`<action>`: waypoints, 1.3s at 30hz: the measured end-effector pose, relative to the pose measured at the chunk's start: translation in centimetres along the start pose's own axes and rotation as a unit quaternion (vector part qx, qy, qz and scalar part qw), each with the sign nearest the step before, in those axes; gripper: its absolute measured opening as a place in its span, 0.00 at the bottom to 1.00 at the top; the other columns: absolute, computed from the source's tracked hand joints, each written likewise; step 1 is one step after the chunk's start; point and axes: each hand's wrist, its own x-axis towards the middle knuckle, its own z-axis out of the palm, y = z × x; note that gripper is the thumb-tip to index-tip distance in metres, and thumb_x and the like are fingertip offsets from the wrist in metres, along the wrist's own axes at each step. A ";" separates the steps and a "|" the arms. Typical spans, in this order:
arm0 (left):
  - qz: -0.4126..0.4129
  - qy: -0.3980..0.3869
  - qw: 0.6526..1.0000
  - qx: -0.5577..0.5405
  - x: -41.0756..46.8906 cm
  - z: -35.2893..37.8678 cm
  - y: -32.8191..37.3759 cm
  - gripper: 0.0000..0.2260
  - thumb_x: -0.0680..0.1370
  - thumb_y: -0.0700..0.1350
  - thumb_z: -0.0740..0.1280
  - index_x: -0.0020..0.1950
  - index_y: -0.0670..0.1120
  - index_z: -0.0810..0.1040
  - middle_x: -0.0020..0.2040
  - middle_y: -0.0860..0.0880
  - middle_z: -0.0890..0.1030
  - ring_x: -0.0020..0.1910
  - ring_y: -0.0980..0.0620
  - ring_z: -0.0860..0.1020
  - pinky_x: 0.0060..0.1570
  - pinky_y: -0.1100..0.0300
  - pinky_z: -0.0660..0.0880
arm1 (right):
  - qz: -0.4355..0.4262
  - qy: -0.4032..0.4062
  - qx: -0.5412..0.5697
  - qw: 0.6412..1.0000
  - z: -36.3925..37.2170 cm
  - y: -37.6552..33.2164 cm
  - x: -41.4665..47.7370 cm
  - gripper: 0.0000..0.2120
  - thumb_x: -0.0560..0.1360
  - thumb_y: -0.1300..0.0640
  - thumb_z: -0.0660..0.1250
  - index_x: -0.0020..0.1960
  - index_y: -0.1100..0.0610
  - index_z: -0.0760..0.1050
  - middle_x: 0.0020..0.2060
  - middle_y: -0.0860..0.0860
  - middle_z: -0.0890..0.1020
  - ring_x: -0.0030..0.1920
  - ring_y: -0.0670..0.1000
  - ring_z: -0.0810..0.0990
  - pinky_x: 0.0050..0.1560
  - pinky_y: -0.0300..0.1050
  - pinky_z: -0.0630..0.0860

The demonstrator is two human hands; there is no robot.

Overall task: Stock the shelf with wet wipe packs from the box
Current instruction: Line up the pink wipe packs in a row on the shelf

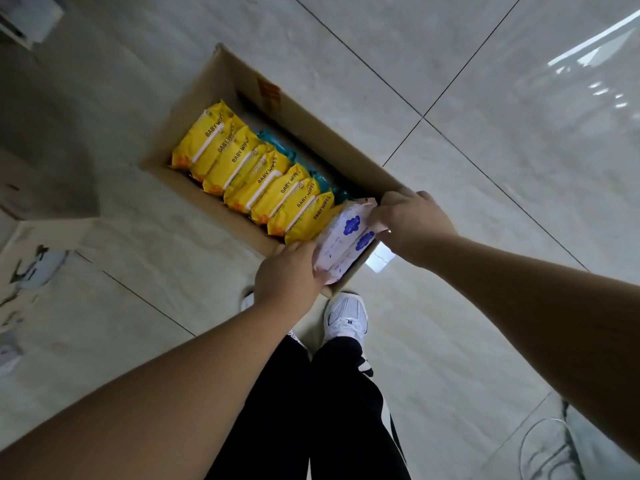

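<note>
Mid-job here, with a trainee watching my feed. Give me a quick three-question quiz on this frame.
1. True or false: the box stands on a shelf.
2. Which packs do the left hand and right hand grip between them? A) yellow B) teal C) white
3. Fill in: the yellow packs read "BABY ____".

Key:
1. False. It stands on the tiled floor.
2. C, the white packs at the box's near end.
3. WIPES.
</note>
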 end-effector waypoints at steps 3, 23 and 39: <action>0.041 0.026 0.998 0.029 0.5 0.2 -0.3 0.12 0.75 0.57 0.70 0.47 0.50 0.74 0.45 0.50 0.80 0.48 0.44 0.76 0.38 0.55 0.64 | -0.011 0.035 -0.011 0.999 0.7 0.2 0.6 0.12 0.73 0.48 0.71 0.57 0.43 0.80 0.51 0.48 0.78 0.60 0.55 0.75 0.60 0.51 0.69; 0.064 0.102 0.981 -0.151 -2.5 -19.5 3.5 0.09 0.83 0.46 0.61 0.57 0.42 0.75 0.43 0.46 0.78 0.43 0.41 0.76 0.40 0.52 0.70 | 0.026 0.110 0.299 0.948 -15.2 -2.1 -8.7 0.06 0.81 0.58 0.61 0.45 0.54 0.71 0.32 0.50 0.75 0.33 0.50 0.73 0.33 0.46 0.67; 0.106 0.275 0.944 -0.146 -33.4 -62.3 16.2 0.05 0.83 0.49 0.61 0.49 0.54 0.75 0.42 0.55 0.80 0.39 0.59 0.78 0.39 0.58 0.74 | -0.129 0.285 0.423 0.850 -55.2 -17.0 -34.6 0.09 0.81 0.60 0.66 0.42 0.53 0.72 0.28 0.51 0.77 0.27 0.41 0.73 0.31 0.36 0.71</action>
